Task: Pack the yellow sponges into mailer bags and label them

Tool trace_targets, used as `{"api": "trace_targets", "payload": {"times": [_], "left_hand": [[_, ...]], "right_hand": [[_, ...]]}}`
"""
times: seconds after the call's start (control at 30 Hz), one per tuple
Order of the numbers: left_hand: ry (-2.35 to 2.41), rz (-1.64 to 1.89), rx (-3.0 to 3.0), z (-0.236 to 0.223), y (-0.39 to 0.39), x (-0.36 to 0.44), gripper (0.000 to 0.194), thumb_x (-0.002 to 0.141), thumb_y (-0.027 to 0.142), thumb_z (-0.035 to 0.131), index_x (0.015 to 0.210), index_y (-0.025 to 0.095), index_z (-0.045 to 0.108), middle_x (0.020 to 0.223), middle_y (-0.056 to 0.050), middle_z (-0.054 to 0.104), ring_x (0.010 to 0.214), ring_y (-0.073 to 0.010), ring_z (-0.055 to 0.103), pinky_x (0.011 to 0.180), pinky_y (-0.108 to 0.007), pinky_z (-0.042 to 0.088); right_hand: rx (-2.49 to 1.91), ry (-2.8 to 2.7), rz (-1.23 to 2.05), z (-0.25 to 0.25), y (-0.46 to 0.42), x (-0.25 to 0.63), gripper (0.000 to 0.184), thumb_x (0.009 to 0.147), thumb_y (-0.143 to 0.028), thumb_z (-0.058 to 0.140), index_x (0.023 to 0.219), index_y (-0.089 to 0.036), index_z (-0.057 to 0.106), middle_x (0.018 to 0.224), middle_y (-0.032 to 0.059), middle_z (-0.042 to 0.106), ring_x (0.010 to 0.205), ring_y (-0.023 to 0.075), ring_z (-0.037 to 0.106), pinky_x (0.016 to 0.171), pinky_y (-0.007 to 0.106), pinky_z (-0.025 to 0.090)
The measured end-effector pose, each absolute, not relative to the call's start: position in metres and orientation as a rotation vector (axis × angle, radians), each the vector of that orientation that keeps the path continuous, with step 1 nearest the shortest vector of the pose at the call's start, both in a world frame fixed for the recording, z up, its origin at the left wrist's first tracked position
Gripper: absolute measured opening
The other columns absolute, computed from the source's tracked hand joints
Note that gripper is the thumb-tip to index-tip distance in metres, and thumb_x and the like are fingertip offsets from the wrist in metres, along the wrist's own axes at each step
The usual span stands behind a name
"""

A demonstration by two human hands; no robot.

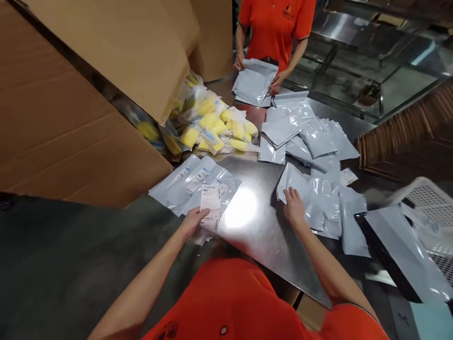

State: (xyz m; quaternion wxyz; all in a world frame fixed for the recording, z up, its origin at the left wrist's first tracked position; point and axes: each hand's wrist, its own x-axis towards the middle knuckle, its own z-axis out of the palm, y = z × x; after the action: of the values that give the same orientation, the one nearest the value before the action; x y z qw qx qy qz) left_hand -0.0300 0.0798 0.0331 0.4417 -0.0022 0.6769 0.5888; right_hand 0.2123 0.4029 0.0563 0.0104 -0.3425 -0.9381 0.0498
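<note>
My left hand (193,223) grips a white barcode label (211,208) at its lower edge, over a fanned stack of pale grey poly mailers (191,185). My right hand (294,207) lies flat on a crumpled grey poly mailer (292,182), its fingers spread, with more mailers (323,203) beside it. Both hands are over a stainless steel table (264,241), with a bright reflection between them. Further mailers (311,132) lie scattered up the right side. Yellow items in clear plastic bags (212,125) lie in a heap beyond my hands.
Large cardboard box flaps (88,113) overhang the left side. A co-worker in an orange shirt (274,28) stands opposite, both hands on a mailer (254,82). A white plastic crate (430,200) and a black-edged mailer (399,250) sit at the right.
</note>
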Motion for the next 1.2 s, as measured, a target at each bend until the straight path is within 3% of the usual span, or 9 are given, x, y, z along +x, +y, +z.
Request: {"api": "trace_targets", "payload": {"times": [0.13,0.3,0.47,0.57,0.67,0.8,0.87,1.03,1.2], "left_hand": [[1.622,1.610,-0.038,0.074,0.027,-0.012,0.068,0.049,0.058,0.089,0.093,0.009,0.076,0.095,-0.016,0.079,0.087,-0.0313,0.072,0.082,-0.041,0.056],[1.796,1.428,0.086,0.106,-0.014,0.027,0.055,0.064,0.053,0.083,0.101,0.013,0.080,0.098,-0.011,0.079,0.093,-0.0320,0.072,0.087,-0.041,0.056],[1.787,1.243,0.349,0.107,-0.016,0.049,0.041,0.073,0.050,0.076,0.096,0.017,0.082,0.097,-0.004,0.079,0.098,-0.0297,0.069,0.092,-0.037,0.053],[1.718,1.293,0.402,0.107,-0.012,0.052,0.052,0.070,0.038,0.079,0.118,0.019,0.075,0.119,-0.005,0.074,0.111,-0.0291,0.064,0.094,-0.034,0.051],[1.730,1.466,0.394,0.111,0.004,0.053,0.085,0.061,0.026,0.082,0.141,0.020,0.057,0.142,-0.009,0.059,0.121,-0.0276,0.058,0.092,-0.029,0.050],[2.006,1.342,0.368,0.112,0.041,0.051,0.031,0.070,0.039,0.070,0.088,0.013,0.070,0.085,-0.002,0.068,0.081,-0.0185,0.059,0.067,-0.024,0.044],[2.069,1.264,0.343,0.105,0.056,0.049,0.033,0.072,0.047,0.066,0.066,0.016,0.060,0.064,0.003,0.053,0.066,-0.0144,0.050,0.058,-0.023,0.036],[1.904,1.266,0.215,0.063,0.053,0.042,0.032,0.060,0.040,0.075,0.077,0.016,0.063,0.071,0.002,0.061,0.068,-0.0153,0.053,0.060,-0.024,0.039],[1.793,1.100,0.102,0.025,-0.007,0.041,0.029,0.053,0.035,0.076,0.074,0.015,0.070,0.063,0.000,0.067,0.066,-0.0200,0.059,0.063,-0.028,0.044]], "right_hand": [[-0.791,-2.816,0.704,0.075,0.307,0.155,0.062,0.094,-0.032,0.052,0.151,-0.012,0.043,0.162,0.0196,0.030,0.150,0.0359,0.027,0.119,0.054,0.029],[-0.481,-2.747,1.745,0.096,0.241,0.114,0.095,0.082,-0.062,0.065,0.158,-0.015,0.032,0.166,0.0186,0.020,0.154,0.0358,0.018,0.121,0.052,0.027],[-0.194,-2.341,2.382,0.110,0.252,0.100,0.065,0.082,-0.062,0.064,0.133,-0.022,0.060,0.131,0.0099,0.066,0.117,0.0256,0.061,0.094,0.039,0.050],[-0.221,-2.478,2.204,0.108,0.241,0.104,0.033,0.076,-0.047,0.072,0.094,-0.019,0.068,0.086,0.0008,0.071,0.083,0.0191,0.063,0.080,0.032,0.049],[-0.339,-2.427,2.144,0.100,0.223,0.119,0.022,0.081,-0.042,0.064,0.083,-0.020,0.066,0.076,-0.0019,0.066,0.073,0.0164,0.059,0.070,0.028,0.045],[-0.346,-2.511,1.950,0.090,0.214,0.139,0.023,0.088,-0.042,0.058,0.087,-0.021,0.068,0.080,0.0001,0.068,0.075,0.0172,0.059,0.069,0.027,0.045],[-0.366,-2.605,1.737,0.086,0.220,0.143,0.024,0.090,-0.042,0.056,0.086,-0.022,0.068,0.081,0.0021,0.069,0.077,0.0184,0.060,0.071,0.028,0.045],[-0.550,-2.719,1.254,0.069,0.269,0.113,0.031,0.095,-0.042,0.049,0.093,-0.019,0.070,0.092,0.0076,0.070,0.087,0.0215,0.062,0.080,0.032,0.045],[-0.800,-3.063,0.464,0.045,0.316,0.066,0.043,0.094,-0.045,0.058,0.129,-0.020,0.064,0.113,0.0164,0.067,0.106,0.0320,0.059,0.088,0.043,0.042]]}}
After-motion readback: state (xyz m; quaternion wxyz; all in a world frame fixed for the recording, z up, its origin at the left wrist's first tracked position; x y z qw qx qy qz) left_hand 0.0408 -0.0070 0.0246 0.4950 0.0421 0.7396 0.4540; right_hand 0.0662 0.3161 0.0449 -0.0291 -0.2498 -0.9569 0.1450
